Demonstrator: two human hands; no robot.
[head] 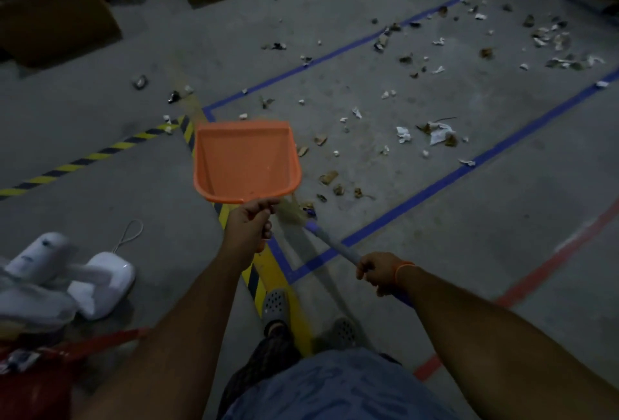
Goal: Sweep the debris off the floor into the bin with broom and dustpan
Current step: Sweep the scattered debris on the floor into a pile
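While the left hand [249,218] curls tightly around the handle of the orange dustpan [246,160], holding its pan raised and facing up over the yellow-black floor tape [83,160], the right hand [378,272] grips the broom [330,243] by its pale shaft, the blurred bristles low just right of the dustpan. Scattered debris [435,131] of paper scraps and dry leaves lies farther off to the right, mostly inside the blue tape rectangle [418,198]. Near left sits the red bin [37,382], beside white objects [104,282].
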